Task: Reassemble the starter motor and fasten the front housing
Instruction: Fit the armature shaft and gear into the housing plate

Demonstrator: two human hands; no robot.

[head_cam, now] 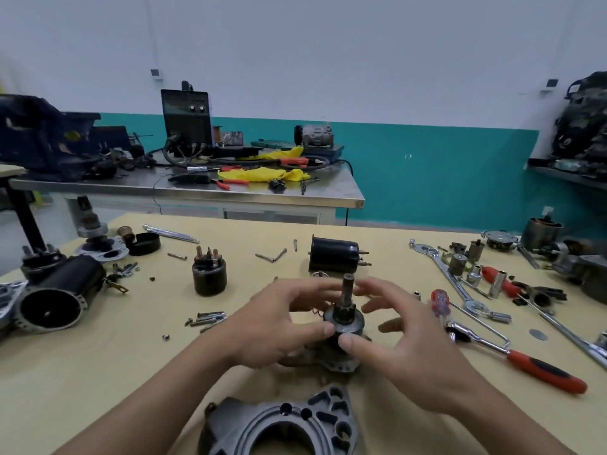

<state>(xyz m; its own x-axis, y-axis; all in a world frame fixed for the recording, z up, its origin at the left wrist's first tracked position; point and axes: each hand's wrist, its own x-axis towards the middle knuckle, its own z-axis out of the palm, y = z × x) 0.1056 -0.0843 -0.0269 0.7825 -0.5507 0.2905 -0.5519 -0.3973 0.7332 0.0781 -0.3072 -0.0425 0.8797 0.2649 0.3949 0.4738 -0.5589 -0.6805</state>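
Two hands, upright dark shaft assembly

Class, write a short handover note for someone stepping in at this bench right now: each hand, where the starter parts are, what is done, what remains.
Left hand: thumb and fingers on the grey round drive assembly with upright steel shaft.
Right hand: thumb on the same assembly's rim, fingers spread.
The assembly stands on a grey metal bracket at mid-table.
The grey cast aluminium front housing lies unfitted at the near edge.
The black cylindrical motor body lies behind; loose screws to the left; red-handled ratchet to the right.
Done: assembly seated upright.
Left: fit housing, fasten.
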